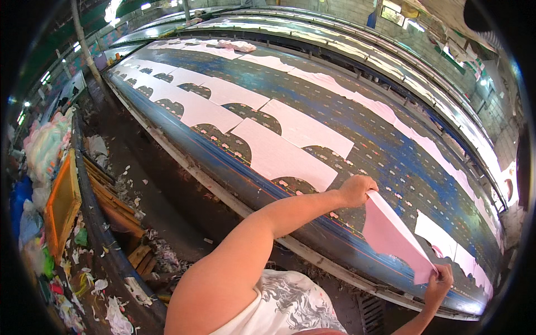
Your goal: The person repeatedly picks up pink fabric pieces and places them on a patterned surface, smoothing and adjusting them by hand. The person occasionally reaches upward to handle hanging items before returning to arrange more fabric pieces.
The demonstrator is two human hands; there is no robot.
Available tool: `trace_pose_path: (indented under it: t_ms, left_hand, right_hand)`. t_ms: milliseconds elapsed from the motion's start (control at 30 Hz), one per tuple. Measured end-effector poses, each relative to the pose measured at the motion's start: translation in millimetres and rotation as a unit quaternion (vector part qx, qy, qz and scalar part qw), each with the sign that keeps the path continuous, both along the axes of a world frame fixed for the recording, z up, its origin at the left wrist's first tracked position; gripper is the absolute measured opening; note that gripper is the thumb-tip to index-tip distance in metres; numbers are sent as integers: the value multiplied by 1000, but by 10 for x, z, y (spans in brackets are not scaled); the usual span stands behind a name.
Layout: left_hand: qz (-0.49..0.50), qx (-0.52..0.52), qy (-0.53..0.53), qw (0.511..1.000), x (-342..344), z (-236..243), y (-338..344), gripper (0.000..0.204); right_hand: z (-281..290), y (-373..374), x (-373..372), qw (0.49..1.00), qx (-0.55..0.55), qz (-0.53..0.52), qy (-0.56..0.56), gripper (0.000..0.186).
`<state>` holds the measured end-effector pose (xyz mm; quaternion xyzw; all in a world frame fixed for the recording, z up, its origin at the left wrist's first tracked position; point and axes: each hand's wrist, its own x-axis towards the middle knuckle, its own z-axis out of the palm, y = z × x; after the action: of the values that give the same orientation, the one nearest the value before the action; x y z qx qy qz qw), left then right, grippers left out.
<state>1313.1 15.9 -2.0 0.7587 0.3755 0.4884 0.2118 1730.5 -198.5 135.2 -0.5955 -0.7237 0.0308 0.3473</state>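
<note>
A pale pink cut fabric piece (393,234) hangs between my two hands, stretched along its upper edge above the near side of a long dark printing table (223,156). My left hand (357,191) is closed on its far left corner. At the opposite corner, lower right, my right hand (440,277) pinches the fabric. To the left, similar pink pieces (282,157) with curved cutouts lie flat in rows along the table. More white-pink pieces (438,237) lie just beyond the held one.
A strip of pink fabric (385,111) runs along the table's far side, with a crumpled bundle (237,46) at its far end. Other long tables stand behind. At left are an orange-framed screen (60,204), plastic bags (47,145) and scraps on the floor.
</note>
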Motion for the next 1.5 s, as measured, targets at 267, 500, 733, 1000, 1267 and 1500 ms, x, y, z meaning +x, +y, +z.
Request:
trace_pose_path:
  t_ms: [267,500,733,1000,1267,1500]
  left_hand:
    - [-61,-48,-20,997,490,283,-298,18]
    - [-167,-318,-87,929,1514,149,-734,14]
    - [-150,-408,12,900,2422,-59,-592,18]
    - [-20,44,247,968,3033,-492,-592,33]
    - [-189,61,300,933,3120,-723,-787,54]
    - [-166,41,300,939,3116,-735,-817,54]
  right_hand:
    - [-656,102,1673,945,50,9,322,13]
    - [-909,-162,3115,893,120,-100,421,30]
    - [-1112,173,4160,959,-41,-219,172,23]
    - [-1912,950,4109,920,-121,-364,-81,24]
    - [-1808,1061,3873,896,-253,-345,-122,25]
    - [-1788,1117,3922,897,-270,-347,-43,23]
